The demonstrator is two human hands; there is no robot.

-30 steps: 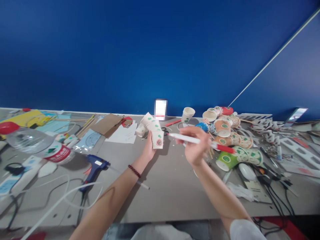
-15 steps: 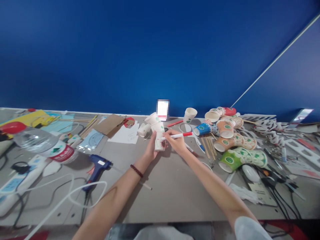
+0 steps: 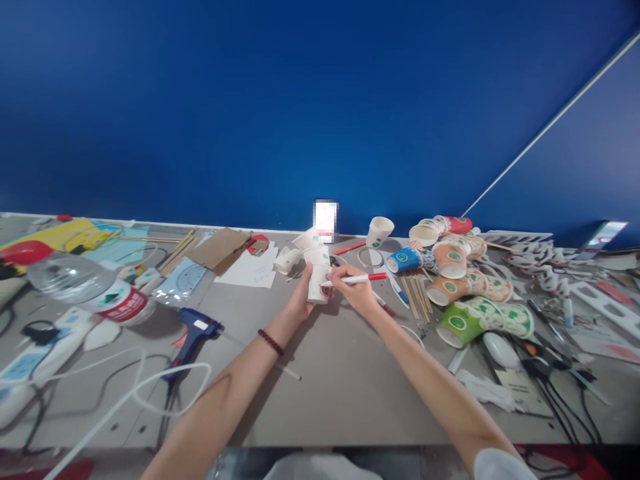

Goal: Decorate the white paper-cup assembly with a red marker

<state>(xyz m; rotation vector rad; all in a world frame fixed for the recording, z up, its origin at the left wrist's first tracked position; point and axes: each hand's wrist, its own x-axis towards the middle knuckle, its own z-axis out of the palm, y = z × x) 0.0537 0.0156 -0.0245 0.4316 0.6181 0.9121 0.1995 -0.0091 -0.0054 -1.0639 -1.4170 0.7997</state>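
My left hand (image 3: 301,297) is closed around white paper cups (image 3: 317,275) joined end to end, with small green prints on them. In my right hand (image 3: 353,288) is a white marker (image 3: 364,279) with a red end, pinched between the fingers. The marker's tip is at the lower cup's side, beside a dark red round mark; whether it touches cannot be made out. Another white cup (image 3: 287,260) lies on its side just left of the held cups. An upright white cup (image 3: 381,233) stands farther back on the right.
A glue gun (image 3: 194,337), a plastic bottle (image 3: 95,283) and a power strip (image 3: 50,357) with cables lie left. Cardboard (image 3: 219,250) rests over white paper (image 3: 245,272). On the right are wooden sticks (image 3: 417,298), coloured paper cups (image 3: 457,325) and tools. A blue wall rises behind.
My right hand has brought the marker down and slightly left, so its tip sits lower on the cup near the round mark. My left hand keeps its hold, almost unmoved.
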